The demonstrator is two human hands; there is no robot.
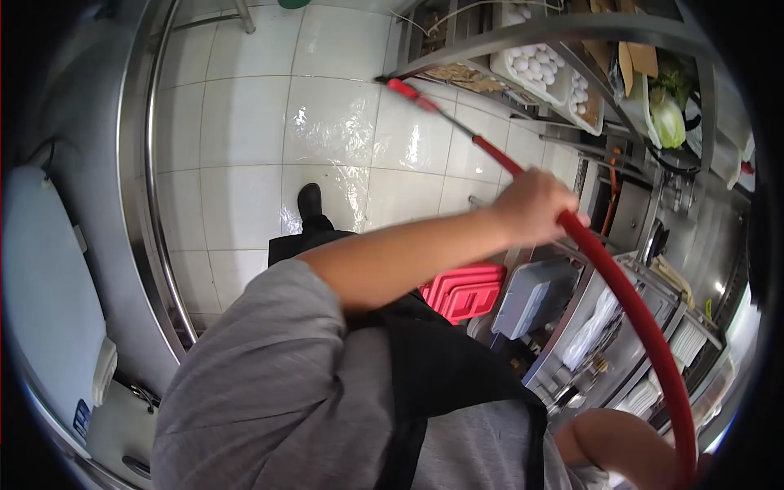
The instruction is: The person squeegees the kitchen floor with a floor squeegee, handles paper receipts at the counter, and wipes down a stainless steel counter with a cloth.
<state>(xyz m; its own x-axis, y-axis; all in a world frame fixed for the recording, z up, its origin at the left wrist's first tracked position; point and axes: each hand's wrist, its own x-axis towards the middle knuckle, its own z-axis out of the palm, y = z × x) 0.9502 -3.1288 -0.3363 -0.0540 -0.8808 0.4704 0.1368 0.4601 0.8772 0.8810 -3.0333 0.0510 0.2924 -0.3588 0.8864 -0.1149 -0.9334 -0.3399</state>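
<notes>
My left hand reaches across my body and is wrapped round the shaft of a long red-handled mop or squeegee; its kind is not certain. The shaft slants down to the floor, where a red socket and a small dark end sit at the foot of the shelving; the rest of the head is hidden. At the lower right edge, my right hand is closed round the upper end of the shaft, with most of its fingers out of view. The shaft looks bowed through the wide lens.
Wet white floor tiles spread ahead of my dark shoe. Metal shelving on the right bears egg trays and a cabbage. Red plastic lids and a grey bin stand nearby. A steel counter rail runs along the left.
</notes>
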